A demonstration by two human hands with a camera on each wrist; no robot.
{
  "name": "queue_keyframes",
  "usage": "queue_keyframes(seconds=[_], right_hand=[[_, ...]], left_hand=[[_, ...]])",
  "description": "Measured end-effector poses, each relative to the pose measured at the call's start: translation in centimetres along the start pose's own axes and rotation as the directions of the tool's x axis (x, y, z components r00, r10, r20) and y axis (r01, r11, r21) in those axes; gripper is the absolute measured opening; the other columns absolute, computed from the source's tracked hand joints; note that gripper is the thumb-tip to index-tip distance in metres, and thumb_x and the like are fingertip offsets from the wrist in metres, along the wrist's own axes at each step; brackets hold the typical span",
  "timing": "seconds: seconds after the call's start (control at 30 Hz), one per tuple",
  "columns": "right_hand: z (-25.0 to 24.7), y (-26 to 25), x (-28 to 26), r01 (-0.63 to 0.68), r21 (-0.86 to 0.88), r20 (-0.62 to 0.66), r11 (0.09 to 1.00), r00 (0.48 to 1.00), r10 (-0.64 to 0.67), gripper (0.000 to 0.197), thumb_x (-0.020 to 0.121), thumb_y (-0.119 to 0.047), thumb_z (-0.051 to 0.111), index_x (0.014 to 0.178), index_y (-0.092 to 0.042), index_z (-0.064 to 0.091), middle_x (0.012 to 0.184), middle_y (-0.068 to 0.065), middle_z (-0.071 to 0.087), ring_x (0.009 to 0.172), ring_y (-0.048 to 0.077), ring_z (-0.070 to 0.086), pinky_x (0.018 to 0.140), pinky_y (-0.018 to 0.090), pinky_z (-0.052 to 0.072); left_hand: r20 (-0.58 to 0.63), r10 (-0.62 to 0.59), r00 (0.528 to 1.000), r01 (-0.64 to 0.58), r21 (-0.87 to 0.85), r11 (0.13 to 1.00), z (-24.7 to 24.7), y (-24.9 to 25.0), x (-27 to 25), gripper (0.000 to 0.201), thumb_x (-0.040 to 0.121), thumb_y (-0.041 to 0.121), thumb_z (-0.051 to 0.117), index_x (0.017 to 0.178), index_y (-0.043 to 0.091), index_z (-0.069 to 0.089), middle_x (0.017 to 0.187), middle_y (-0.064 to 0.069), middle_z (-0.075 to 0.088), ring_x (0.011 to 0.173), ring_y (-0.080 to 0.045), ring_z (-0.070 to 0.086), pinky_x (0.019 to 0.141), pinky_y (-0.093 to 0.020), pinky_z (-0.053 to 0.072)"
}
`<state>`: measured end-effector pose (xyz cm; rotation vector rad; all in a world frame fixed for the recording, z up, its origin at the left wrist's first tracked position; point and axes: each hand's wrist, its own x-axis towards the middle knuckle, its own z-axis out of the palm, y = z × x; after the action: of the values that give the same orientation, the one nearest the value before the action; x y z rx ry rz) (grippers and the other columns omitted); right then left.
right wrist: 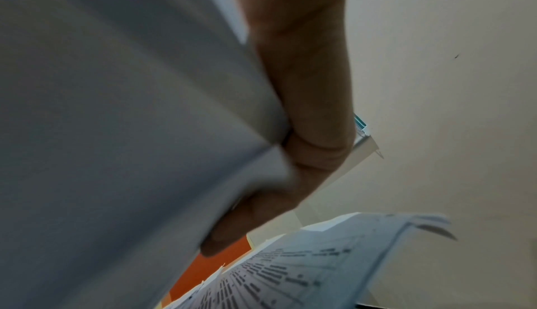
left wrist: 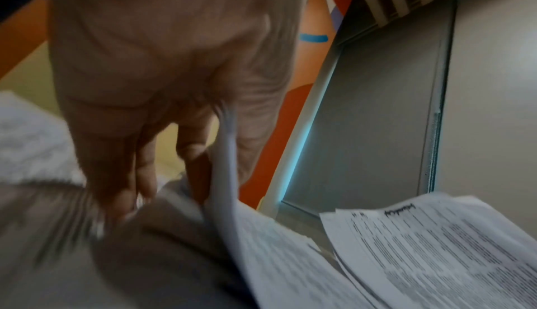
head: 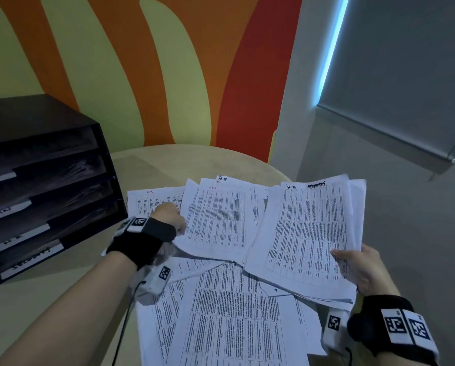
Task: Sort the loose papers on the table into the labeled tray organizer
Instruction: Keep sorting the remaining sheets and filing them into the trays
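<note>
Two hands are gathering sheets, so the picking-up step seems under way. Nearest, the right hand (head: 358, 268) pinches a thick stack of papers (head: 311, 233) at its right edge, above loose papers (head: 234, 320) on the table (head: 49, 307). Farther left, the left hand (head: 168, 217) grips another sheet (head: 216, 217). Next, each marking needs matching to the tray organizer (head: 44, 186), beyond at the left.
</note>
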<state>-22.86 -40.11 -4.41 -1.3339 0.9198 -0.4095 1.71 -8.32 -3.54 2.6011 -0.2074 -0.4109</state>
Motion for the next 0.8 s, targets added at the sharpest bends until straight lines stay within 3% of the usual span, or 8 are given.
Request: queue_keyframes(seconds=[0.1,0.2,0.27,0.37,0.57,0.63,0.7,0.8], right_hand=[[-0.1,0.2,0.3,-0.021,-0.002,-0.009,1.0,1.0,0.021,0.026,0.086,0.018,0.055,0.109,0.005,0.055,0.083,0.019,0.058,0.069,0.027,0.055,0.062,0.039,0.045],[0.2,0.2,0.4,-0.024,-0.002,-0.019,1.0,1.0,0.024,0.027,0.085,0.018,0.056,0.109,0.006,0.055,0.081,0.018,0.058,0.066,0.027,0.054,0.06,0.037,0.044],[0.3,0.2,0.4,-0.021,0.0,-0.021,1.0,1.0,0.021,0.027,0.085,0.018,0.056,0.109,0.006,0.056,0.082,0.019,0.059,0.067,0.027,0.056,0.061,0.036,0.047],[0.6,0.2,0.2,-0.014,-0.003,-0.01,1.0,1.0,0.014,0.025,0.085,0.018,0.056,0.108,0.007,0.056,0.082,0.02,0.06,0.068,0.029,0.057,0.062,0.039,0.048],[0.8,0.0,-0.1,-0.013,-0.003,0.041,1.0,0.999,0.013,0.026,0.085,0.019,0.054,0.109,0.009,0.055,0.086,0.022,0.062,0.071,0.031,0.061,0.056,0.035,0.056],[0.8,-0.2,-0.3,-0.014,-0.008,0.042,1.0,0.999,0.014,0.025,0.086,0.02,0.052,0.108,0.007,0.054,0.081,0.019,0.06,0.066,0.027,0.058,0.042,0.026,0.053],[0.8,-0.1,-0.2,-0.014,-0.012,0.037,1.0,0.999,0.015,0.026,0.087,0.019,0.052,0.11,0.006,0.054,0.08,0.017,0.059,0.065,0.025,0.056,0.04,0.024,0.05],[0.9,0.2,0.2,-0.015,-0.023,0.032,1.0,0.999,0.015,0.031,0.087,0.018,0.052,0.117,0.008,0.053,0.085,0.019,0.062,0.072,0.029,0.059,0.062,0.036,0.052]], left_hand=[[0.212,-0.052,0.976,0.011,0.191,0.981,-2.0,-0.9,-0.5,0.029,0.067,0.018,0.083,0.054,0.012,0.058,0.055,-0.003,0.058,0.057,-0.019,0.054,0.055,-0.02,0.043],[0.129,-0.09,0.988,0.034,0.382,0.924,-2.0,-1.0,-0.7,0.031,0.072,0.039,0.08,0.083,0.017,0.062,0.086,-0.003,0.066,0.077,-0.019,0.058,0.073,-0.024,0.047],[0.068,-0.067,0.995,0.049,0.228,0.972,-1.5,-1.0,-0.2,0.049,0.067,0.044,0.083,0.097,0.016,0.056,0.101,-0.006,0.064,0.087,-0.022,0.058,0.082,-0.029,0.048],[0.005,-0.055,0.999,0.055,-0.095,0.994,-0.2,-0.9,0.3,0.066,0.064,0.039,0.087,0.105,0.015,0.041,0.103,-0.009,0.055,0.093,-0.024,0.055,0.086,-0.034,0.048],[-0.047,0.029,0.998,-0.045,-0.402,0.914,2.1,-1.6,1.1,0.004,0.081,-0.006,0.064,0.084,-0.004,0.063,0.076,-0.013,0.056,0.075,-0.024,0.054,0.064,-0.028,0.038],[-0.176,0.059,0.983,-0.125,-0.392,0.911,1.5,-1.7,1.1,0.011,0.085,-0.007,0.055,0.085,-0.001,0.065,0.075,-0.013,0.055,0.071,-0.022,0.048,0.06,-0.025,0.031],[-0.307,0.092,0.947,-0.223,-0.425,0.877,-0.1,-1.6,0.4,0.018,0.09,-0.005,0.052,0.1,0.0,0.067,0.091,-0.014,0.064,0.081,-0.022,0.055,0.071,-0.026,0.041],[-0.342,0.013,0.94,-0.253,-0.669,0.699,-3.0,-1.3,-0.7,0.031,0.094,-0.006,0.051,0.123,-0.001,0.06,0.114,-0.015,0.066,0.099,-0.031,0.064,0.097,-0.047,0.048]])
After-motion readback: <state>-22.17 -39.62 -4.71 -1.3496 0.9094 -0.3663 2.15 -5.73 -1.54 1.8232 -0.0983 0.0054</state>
